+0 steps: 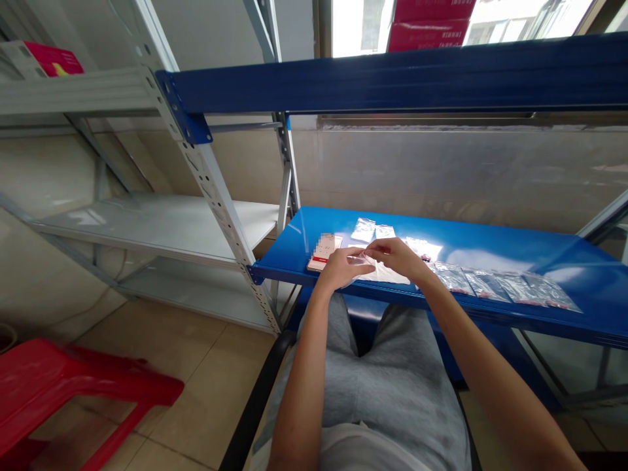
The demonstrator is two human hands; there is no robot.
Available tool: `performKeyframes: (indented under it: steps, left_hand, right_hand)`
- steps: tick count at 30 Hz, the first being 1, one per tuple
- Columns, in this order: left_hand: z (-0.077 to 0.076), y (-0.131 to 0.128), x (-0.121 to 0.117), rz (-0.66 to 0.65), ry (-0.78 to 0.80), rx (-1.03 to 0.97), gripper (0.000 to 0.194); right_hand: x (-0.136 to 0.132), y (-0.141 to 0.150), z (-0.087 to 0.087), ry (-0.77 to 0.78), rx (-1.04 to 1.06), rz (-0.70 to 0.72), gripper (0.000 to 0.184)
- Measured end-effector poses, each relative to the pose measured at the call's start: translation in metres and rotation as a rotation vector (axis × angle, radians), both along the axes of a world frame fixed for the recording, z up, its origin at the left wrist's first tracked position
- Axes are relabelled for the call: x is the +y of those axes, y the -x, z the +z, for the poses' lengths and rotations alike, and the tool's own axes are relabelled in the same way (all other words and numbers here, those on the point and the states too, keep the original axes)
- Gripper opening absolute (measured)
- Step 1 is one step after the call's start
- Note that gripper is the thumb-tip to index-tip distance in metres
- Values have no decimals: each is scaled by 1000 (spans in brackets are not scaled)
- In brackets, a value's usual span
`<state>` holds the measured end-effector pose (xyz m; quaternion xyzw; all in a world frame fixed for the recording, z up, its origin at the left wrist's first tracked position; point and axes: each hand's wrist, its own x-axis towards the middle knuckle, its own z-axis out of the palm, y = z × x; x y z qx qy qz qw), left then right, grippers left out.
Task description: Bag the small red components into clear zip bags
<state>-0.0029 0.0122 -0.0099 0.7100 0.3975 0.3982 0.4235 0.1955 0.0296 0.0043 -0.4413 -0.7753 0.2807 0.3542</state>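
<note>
My left hand [342,266] is closed, thumb and fingers gripping what looks like a small clear plastic bag [350,280]. My right hand [396,256] meets it at the fingertips in a pinch; whatever sits between them is too small to name. Under both hands lies a white sheet [385,274] on the blue shelf [314,226]. Left of my hands is a stack of pinkish cards [324,252] with a red stripe. Behind them lie two small clear bags [364,229]. A row of several flat clear bags [483,286] with reddish bits stretches along the front edge to the right.
A blue beam [373,85] crosses above the shelf, with red boxes [426,34] over it. A perforated white upright [216,186] and grey shelves [147,222] stand at left. A red plastic stool [63,379] is on the tiled floor.
</note>
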Motion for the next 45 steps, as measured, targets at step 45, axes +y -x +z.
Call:
performKeyframes:
  steps: [45]
  left_hand:
    - [7,28,0,137,34,59,61]
  right_hand:
    - [10,-4,-9,59,-5,-137,36]
